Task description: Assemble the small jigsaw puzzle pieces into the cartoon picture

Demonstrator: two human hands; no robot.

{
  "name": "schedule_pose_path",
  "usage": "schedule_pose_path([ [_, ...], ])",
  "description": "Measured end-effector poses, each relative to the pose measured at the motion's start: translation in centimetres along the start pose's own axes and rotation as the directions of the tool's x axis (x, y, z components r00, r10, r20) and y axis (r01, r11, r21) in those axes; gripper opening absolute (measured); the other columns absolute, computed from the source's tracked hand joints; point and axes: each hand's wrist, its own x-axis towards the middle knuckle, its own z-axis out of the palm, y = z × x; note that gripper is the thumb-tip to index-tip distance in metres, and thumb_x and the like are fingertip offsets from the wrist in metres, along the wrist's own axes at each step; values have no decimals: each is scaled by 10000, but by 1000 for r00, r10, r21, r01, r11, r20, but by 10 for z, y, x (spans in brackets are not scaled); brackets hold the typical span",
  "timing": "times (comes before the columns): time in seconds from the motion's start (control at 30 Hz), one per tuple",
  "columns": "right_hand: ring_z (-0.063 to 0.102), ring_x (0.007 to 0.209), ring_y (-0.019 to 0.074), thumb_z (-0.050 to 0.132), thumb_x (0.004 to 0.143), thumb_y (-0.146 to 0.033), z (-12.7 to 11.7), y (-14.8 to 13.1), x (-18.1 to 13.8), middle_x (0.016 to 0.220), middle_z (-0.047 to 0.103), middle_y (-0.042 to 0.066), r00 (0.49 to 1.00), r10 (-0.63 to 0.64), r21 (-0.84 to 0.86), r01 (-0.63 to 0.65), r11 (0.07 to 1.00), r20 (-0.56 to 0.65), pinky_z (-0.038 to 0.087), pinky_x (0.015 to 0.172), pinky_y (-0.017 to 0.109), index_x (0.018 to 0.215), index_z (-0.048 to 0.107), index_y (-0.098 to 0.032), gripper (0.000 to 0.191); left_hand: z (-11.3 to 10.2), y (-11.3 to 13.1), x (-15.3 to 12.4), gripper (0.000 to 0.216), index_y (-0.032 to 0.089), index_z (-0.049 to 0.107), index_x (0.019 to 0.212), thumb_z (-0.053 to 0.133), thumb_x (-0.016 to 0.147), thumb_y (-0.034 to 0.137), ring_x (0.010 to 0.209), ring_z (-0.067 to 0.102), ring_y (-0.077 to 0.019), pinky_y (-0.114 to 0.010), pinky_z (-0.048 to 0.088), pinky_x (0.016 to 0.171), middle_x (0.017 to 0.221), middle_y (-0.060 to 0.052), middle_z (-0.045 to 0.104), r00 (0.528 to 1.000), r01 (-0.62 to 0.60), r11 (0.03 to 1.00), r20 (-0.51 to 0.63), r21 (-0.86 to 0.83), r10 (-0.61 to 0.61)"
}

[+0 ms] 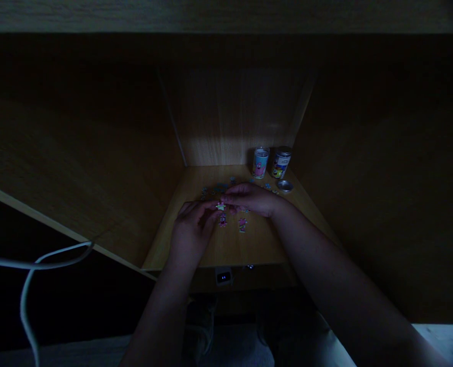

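A small pale and pink jigsaw puzzle piece [221, 206] is raised a little above the wooden shelf. My left hand [192, 224] pinches it from the left between thumb and fingers. From the right, my right hand [253, 199] closes its fingertips at the same piece's upper edge; whether a second piece is between them is too dark to tell. Just below lies a pink puzzle piece with a face part [222, 220], and to its right some pink pieces [242, 225] lie together. Several bluish pieces [221, 187] are scattered behind my hands, partly hidden by them.
At the back right stand an open printed can [260, 163] and a lidded can [281, 163]. A round metal lid [285, 186] lies before them. Wooden walls enclose the shelf on both sides. A white cable [29, 290] hangs at left; a small device [223, 277] sits below the front edge.
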Motion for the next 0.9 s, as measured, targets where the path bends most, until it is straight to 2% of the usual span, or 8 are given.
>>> schedule_pose_path([
  [0.2, 617, 716, 144, 833, 900, -720, -2, 0, -1, 764, 718, -3, 1000, 12, -44, -12, 999, -3, 481, 687, 271, 932, 798, -187, 535, 1, -1, 1, 127, 267, 787, 1159, 795, 1035, 248, 1039, 743, -269, -421, 577, 927, 1097, -39, 822, 1000, -6, 1000, 6, 9, 6],
  [0.4, 631, 769, 149, 828, 942, -663, -3, 0, -1, 860, 758, 15, 1000, 17, -87, -16, 996, 13, 513, 739, 280, 963, 802, -195, 470, 1, -1, 0, 128, 264, 788, 1182, 757, 1059, 246, 1033, 746, -264, -428, 583, 933, 1110, -41, 822, 1000, -10, 1000, 18, 1, 10],
  [0.67, 613, 756, 152, 773, 991, -665, -3, 4, 1, 810, 706, -2, 999, -13, -145, 18, 989, 40, 498, 737, 281, 941, 765, -190, 478, 1, -4, 0, 189, 283, 798, 1222, 799, 1034, 262, 1023, 768, -244, -400, 602, 920, 1091, -31, 827, 999, 17, 999, 41, -48, -15],
  [0.9, 604, 768, 160, 749, 965, -732, -3, -1, -2, 777, 677, -12, 999, -10, -211, 20, 977, 48, 480, 747, 279, 934, 766, -184, 549, -2, -3, 0, 187, 291, 813, 1178, 849, 995, 283, 966, 778, -245, -401, 630, 892, 1024, -23, 827, 998, 31, 998, 65, -56, -28],
])
